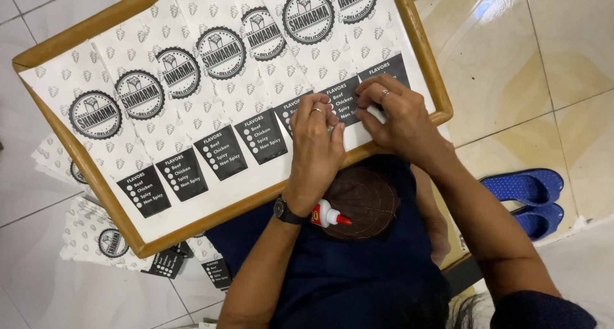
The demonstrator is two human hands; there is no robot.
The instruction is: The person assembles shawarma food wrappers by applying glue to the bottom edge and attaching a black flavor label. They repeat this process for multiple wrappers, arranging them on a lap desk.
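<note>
Low in the frame a small glue bottle point(327, 214) lies on a dark blue lap, red tip pointing right. Above it both hands press paper sleeves point(268, 79) on a wooden tray point(96, 175), left hand point(314, 151) fingers together, right hand point(396, 121) fingers spread flat. The sleeves overlap, long axes running toward upper left; bare tile floor point(531, 60) lies right
</note>
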